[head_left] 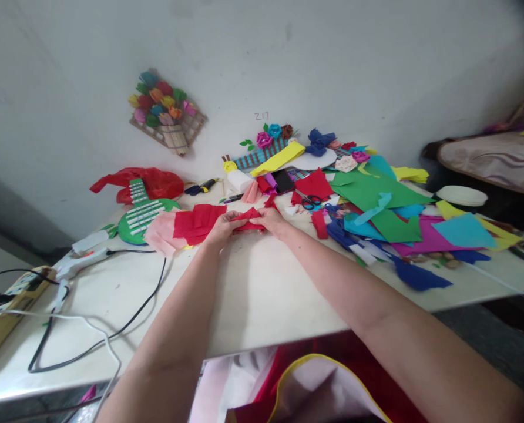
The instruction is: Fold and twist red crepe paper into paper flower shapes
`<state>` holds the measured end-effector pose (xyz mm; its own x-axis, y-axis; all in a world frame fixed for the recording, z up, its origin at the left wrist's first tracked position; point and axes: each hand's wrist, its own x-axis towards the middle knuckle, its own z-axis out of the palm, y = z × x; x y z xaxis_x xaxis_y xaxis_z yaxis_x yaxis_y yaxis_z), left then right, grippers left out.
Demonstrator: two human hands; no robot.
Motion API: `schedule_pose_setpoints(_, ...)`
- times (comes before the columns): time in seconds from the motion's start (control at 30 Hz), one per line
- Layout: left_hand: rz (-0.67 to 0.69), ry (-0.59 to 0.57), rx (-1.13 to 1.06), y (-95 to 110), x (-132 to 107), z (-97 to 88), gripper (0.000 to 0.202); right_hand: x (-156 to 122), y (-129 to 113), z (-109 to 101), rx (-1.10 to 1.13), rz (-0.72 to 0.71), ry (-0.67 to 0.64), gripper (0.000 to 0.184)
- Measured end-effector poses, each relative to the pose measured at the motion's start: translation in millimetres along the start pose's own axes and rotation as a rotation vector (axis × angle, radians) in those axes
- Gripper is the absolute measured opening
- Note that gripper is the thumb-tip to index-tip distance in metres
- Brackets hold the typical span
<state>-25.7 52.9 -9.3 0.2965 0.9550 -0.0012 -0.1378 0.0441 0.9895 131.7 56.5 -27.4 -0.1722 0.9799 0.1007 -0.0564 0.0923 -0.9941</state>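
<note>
Both of my hands meet over a small piece of red crepe paper (pixel 249 220) lying on the white table (pixel 253 294). My left hand (pixel 223 226) pinches its left end with curled fingers. My right hand (pixel 273 220) grips its right end, fingers closed over the paper. Just left of my hands lie more red crepe sheets (pixel 197 223) on top of a pink sheet (pixel 161 232).
A glue gun (pixel 83 254) with a black cable (pixel 125 320) lies at the left by a power strip (pixel 17 288). Scissors (pixel 309 201) and a heap of coloured paper sheets (pixel 389 214) fill the right. A paper-flower craft (pixel 167 114) hangs on the wall.
</note>
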Motion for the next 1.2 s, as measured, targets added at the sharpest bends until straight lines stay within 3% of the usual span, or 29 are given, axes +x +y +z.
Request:
schedule_pose_setpoints(0.37, -0.004, -0.040, -0.023, -5.7, 3.0, -3.0, 0.030, -0.3, -0.8, 0.1, 0.019, -0.019, -0.029, 0.003)
schedule_pose_setpoints(0.93, 0.107, 0.015, -0.027, -6.6, 6.0, -4.6, 0.030, -3.5, -5.5, 5.1, 0.041, -0.009, 0.001, 0.009)
schedule_pose_setpoints(1.07, 0.126, 0.020, -0.027, -5.6, 5.3, -4.6, 0.028, -2.8, -4.2, 5.3, 0.058, -0.041, 0.018, 0.018)
schedule_pose_setpoints(1.2, 0.132, 0.021, -0.041, -4.1, 4.3, -3.3, 0.023, -0.6, -1.5, 4.8, 0.077, -0.086, 0.004, 0.016)
